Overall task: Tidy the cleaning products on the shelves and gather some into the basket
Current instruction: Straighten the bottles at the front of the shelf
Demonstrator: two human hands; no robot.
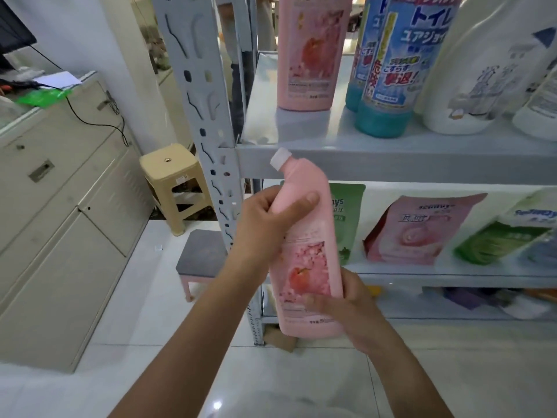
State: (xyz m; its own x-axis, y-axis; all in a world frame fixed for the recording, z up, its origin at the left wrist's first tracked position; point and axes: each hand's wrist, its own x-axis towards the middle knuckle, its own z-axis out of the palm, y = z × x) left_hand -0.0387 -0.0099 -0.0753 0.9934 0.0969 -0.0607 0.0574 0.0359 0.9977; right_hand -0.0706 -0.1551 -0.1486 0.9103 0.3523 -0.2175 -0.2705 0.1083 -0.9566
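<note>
The pink angled-neck cleaner bottle sits just below the middle of the view, in front of the metal rack and clear of every shelf, its white cap tipped toward 11 o'clock. Both grips hold it. The left grip wraps the narrow shoulder, thumb across the front; the right grip closes round the base at 5 o'clock, fingers over the lower label. One grip steers the top while the other carries the weight, which probably keeps this tall, top-slanted bottle from swinging.

At 12 o'clock a matching pink bottle stands upright on the upper shelf, with bare shelf on its left. The held one likely belongs beside it, label outward. Blue toilet-cleaner bottles stand at 1 o'clock and a white jug at 2 o'clock, grouped by kind. Refill pouches lean on the shelf below at 3 o'clock. No basket is in view.
</note>
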